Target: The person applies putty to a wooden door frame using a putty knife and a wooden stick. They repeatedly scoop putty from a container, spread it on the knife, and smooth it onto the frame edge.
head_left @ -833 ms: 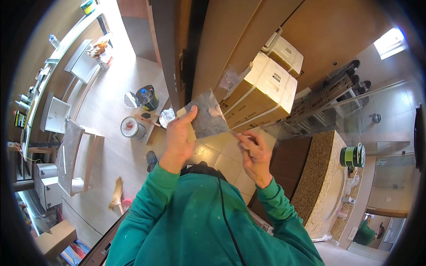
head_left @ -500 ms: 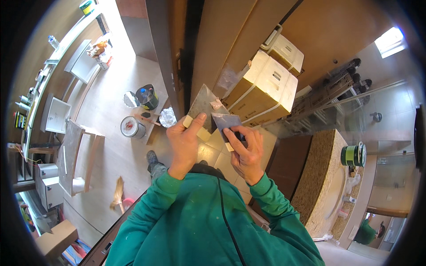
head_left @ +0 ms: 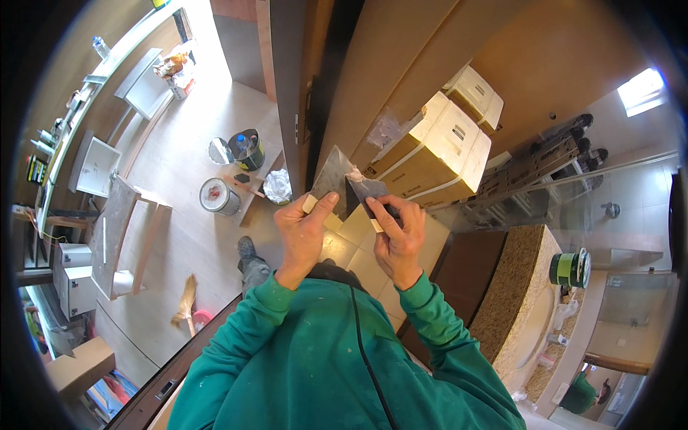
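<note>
In my left hand (head_left: 299, 240) is a wide putty spreader (head_left: 331, 175), its grey blade pointing away from me and its pale edge strip under my thumb. My right hand (head_left: 398, 240) grips a second putty spreader (head_left: 368, 188) with a darker blade. The two blades meet or overlap near their far corners; exact contact is hard to tell. A small lump of pinkish putty (head_left: 355, 174) sits at the top edge of the right blade. Both hands are closed, in front of my chest.
Strapped cartons (head_left: 437, 147) stand ahead on the right. Left of me on the floor are an open tin (head_left: 218, 196), a dark bucket (head_left: 248, 150) with a bottle, and a broom (head_left: 185, 304). A granite counter (head_left: 512, 287) with a green tub (head_left: 568, 269) lies to the right.
The right spreader has shifted up along the left blade, and the putty now lies at the right blade's edge. The whole view has turned slightly.
</note>
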A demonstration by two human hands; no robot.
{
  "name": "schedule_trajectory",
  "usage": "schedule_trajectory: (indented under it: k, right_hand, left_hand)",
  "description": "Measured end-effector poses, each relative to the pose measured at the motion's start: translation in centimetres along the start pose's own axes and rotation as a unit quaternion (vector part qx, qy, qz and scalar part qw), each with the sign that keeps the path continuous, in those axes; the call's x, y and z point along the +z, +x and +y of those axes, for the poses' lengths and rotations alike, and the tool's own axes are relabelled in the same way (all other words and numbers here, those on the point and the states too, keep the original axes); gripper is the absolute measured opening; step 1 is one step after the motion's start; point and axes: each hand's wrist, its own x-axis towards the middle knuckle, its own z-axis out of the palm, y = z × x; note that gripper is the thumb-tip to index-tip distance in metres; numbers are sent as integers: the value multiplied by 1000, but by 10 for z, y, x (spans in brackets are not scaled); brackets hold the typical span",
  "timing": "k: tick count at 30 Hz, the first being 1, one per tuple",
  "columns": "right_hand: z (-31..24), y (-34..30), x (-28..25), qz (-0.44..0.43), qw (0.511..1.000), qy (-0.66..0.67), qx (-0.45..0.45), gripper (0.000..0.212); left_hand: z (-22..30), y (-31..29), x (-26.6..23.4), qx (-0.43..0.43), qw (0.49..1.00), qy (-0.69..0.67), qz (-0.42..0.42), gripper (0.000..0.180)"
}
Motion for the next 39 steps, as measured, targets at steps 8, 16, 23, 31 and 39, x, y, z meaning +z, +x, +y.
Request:
schedule_trajectory:
  k: [8,16,23,31,39]
  right_hand:
    - [31,8,11,5,999,-10,46,61]
    - [82,40,1,-32,986,105,125,34]
    - [100,56,-2,-62,975,150,149,24]
    - [121,48,3,-52,944,185,267,23]
    - [136,36,7,-32,940,193,280,24]
  left_hand:
    - [-17,5,-17,-41,999,-12,-11,24]
    - [-41,0,-83,-110,989,-86,47,14]
    - [-63,-14,-126,-127,982,-96,98,17]
    - [-68,-22,-137,-136,980,-91,114,17]
    - [-66,-19,-129,-139,980,-94,105,18]
